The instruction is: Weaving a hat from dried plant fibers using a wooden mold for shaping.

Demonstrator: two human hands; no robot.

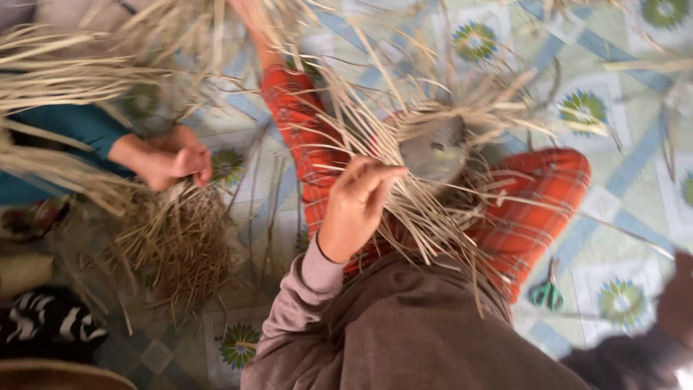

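The left hand (357, 206) pinches straw strips at the near edge of the woven disc (433, 148), which lies just beyond it. The right hand is out of view.

hands: 2 (359, 198) (171, 157) | scissors: 1 (547, 292) | woven pc: 1 (435, 148)

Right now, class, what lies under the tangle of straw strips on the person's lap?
Under the straw strips show red plaid trousers and a grey round piece. The right hand is covered.
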